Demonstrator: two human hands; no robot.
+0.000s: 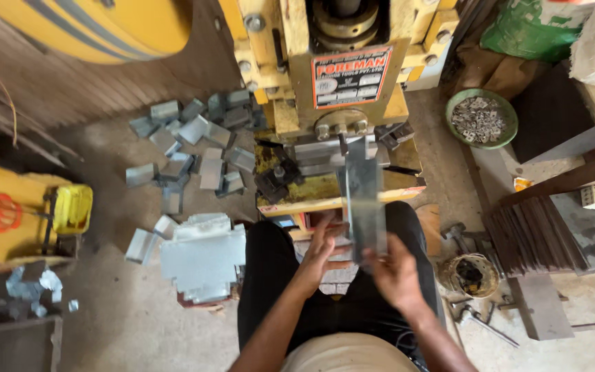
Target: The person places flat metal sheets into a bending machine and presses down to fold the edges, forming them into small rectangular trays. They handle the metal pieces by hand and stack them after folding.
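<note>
You hold a long flat grey sheet-metal strip [364,200] upright in front of the yellow press machine [332,89]. Your right hand [395,272] grasps its near end; your left hand [321,251] is open, fingers just beside it. Judged step: feeding the strip; next calls for lining it under the die.

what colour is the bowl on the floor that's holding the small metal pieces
The bowl is green, worn and dusty at the rim, seen in the head view right of the yellow press.
</note>
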